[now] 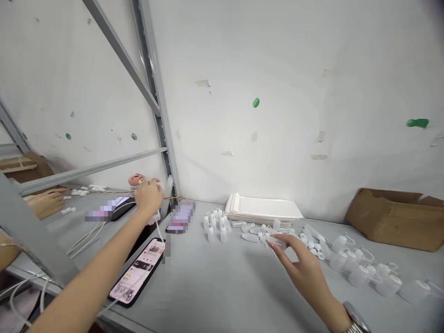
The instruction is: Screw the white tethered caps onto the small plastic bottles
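Observation:
My right hand (300, 263) pinches a small clear plastic bottle (277, 242) between thumb and fingers, just over a loose pile of similar bottles (250, 237) and white caps. My left hand (149, 196) reaches across to the metal shelf post, beside a pink pig figure (136, 179). Its fingers are bent inward, and whatever is between them is hidden. Below that wrist is a white plug with a cable (157, 224). Several small capped bottles (223, 233) stand upright left of the pile. Larger capped bottles (359, 276) sit at the right.
A stack of white trays (270, 208) lies against the wall, with a brown cardboard box (395, 219) to the right. Phones lie on the grey table, the nearest (138, 273) under my left forearm. Another person's hand (46, 204) is beyond the metal frame (93, 170).

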The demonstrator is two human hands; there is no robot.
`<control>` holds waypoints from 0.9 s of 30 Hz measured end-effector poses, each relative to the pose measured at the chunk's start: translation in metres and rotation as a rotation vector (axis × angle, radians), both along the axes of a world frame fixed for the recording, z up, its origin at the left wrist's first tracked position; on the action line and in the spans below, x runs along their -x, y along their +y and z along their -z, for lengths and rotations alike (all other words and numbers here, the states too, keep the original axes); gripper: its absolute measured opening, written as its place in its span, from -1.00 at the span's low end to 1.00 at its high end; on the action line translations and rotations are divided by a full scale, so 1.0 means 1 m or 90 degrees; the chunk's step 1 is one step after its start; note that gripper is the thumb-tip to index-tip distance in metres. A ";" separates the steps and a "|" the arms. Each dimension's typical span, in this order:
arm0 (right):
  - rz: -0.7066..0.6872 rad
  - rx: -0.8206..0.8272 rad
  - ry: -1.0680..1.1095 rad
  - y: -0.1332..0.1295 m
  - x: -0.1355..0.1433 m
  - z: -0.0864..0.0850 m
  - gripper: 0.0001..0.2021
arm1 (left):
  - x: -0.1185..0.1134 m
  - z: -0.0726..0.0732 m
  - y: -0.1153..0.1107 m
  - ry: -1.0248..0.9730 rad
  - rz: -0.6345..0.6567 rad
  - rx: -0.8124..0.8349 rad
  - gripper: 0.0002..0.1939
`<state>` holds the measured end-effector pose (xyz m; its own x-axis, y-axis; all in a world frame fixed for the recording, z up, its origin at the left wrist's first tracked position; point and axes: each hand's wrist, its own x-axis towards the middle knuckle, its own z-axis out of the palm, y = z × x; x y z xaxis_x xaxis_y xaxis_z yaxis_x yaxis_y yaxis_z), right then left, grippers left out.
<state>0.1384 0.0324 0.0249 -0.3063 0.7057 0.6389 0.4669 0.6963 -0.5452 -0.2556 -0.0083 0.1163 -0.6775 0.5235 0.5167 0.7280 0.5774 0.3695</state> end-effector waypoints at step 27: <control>-0.059 -0.198 -0.103 -0.011 0.002 0.004 -0.82 | 0.110 0.029 0.008 -0.072 0.000 0.289 -0.71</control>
